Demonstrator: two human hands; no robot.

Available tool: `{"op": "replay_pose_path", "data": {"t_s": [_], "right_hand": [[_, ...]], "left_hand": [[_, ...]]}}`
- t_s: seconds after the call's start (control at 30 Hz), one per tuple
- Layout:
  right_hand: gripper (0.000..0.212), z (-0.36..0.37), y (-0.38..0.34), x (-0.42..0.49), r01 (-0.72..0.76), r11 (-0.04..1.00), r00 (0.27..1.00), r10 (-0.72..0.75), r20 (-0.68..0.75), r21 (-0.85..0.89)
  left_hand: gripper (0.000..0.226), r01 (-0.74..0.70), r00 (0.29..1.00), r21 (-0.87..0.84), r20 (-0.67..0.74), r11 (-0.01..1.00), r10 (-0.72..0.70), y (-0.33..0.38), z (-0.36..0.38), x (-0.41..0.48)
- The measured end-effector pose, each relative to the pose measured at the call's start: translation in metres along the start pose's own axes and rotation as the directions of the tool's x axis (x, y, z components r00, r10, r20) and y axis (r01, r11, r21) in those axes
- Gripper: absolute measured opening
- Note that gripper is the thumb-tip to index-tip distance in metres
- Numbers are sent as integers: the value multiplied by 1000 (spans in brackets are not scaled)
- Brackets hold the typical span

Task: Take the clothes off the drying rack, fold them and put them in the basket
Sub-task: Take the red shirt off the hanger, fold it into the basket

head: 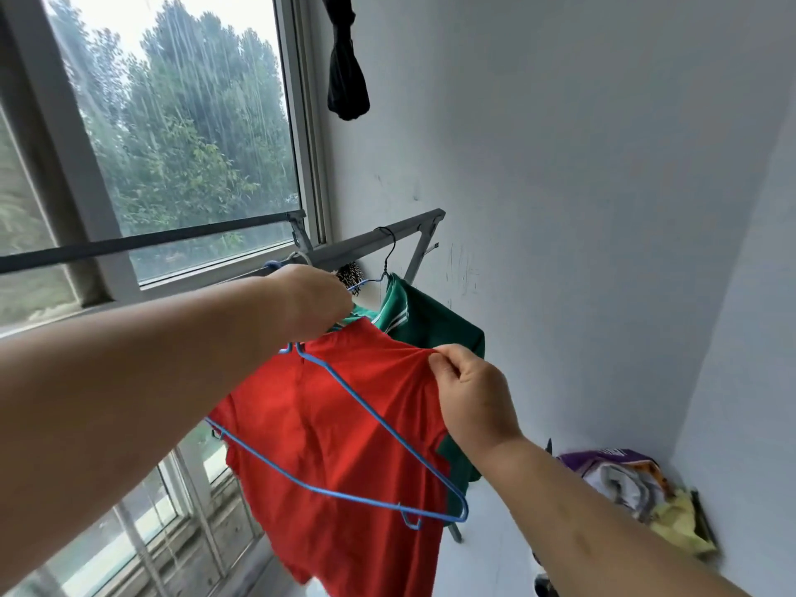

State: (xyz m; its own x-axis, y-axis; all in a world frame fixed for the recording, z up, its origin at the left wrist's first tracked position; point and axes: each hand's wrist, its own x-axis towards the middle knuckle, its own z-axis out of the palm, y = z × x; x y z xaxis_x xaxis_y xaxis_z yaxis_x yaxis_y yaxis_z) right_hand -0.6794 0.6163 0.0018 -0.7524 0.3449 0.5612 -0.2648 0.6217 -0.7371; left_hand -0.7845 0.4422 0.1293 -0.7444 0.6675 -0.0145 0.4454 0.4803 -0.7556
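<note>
A red shirt [344,433] hangs in front of me, partly off a blue wire hanger [357,424] that lies across its front. My left hand [310,303] grips the top of that hanger by the shirt's collar. My right hand [469,394] pinches the shirt's shoulder fabric. Behind it a green shirt [426,325] hangs from a dark hanger hooked on the grey drying rack [374,243]. No basket is in view.
A large window [172,135] fills the left side, with a dark rail [129,245] across it. A black garment [346,75] hangs high on the white wall. A heap of purple, white and yellow items [633,489] lies in the floor corner at right.
</note>
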Motion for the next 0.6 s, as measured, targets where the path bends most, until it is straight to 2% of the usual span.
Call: {"op": "replay_pose_path", "data": {"t_s": [0.07,0.17,0.27,0.43,0.53,0.6], "right_hand": [[20,-9,3,-2,-32,998,996,36,-79,55],[20,-26,3,-4,-133,978,963,165,-213,159],[25,-42,6,-12,-181,945,938,250,-241,273],[32,-57,1,-41,-7,956,998,26,-60,292],[26,-60,-7,-49,75,949,990,-107,92,307],[24,-61,-12,-51,125,946,985,-155,78,298]], "left_hand": [[28,10,999,9,-31,1000,-9,-2,2,-1],[28,78,995,-101,-58,992,-85,-5,1,-3],[25,123,985,-127,-106,984,-137,-2,-3,-4],[24,184,973,-168,-112,968,-204,2,-6,-5],[26,158,977,-168,-119,973,-179,1,0,-7],[27,111,983,-167,-128,980,-133,0,2,-11]]}}
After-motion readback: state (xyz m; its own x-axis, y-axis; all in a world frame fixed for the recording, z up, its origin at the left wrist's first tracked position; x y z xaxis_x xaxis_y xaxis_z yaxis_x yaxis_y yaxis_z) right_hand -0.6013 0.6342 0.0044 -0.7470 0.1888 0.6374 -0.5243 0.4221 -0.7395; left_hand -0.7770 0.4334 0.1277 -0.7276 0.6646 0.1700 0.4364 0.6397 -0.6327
